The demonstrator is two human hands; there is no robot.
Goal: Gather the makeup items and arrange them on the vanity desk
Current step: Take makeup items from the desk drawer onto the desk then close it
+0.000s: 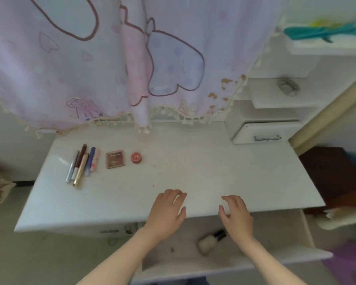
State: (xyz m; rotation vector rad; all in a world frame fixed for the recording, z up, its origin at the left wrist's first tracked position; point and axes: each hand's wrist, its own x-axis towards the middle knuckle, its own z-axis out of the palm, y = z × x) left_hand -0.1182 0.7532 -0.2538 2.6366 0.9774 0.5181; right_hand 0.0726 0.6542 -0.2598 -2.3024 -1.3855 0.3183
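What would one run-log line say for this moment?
left hand, right hand: empty, at vanity desk front edge | on desk: makeup pencils, brown compact, red jar | pulled-out drawer: black-capped bottle lying

Both bare forearms reach forward to the front edge of the bench (214,165). The left grip (166,212) is palm down over that edge, fingers relaxed, holding nothing. The right grip (237,218) is near it, fingers loosely bent, also empty.
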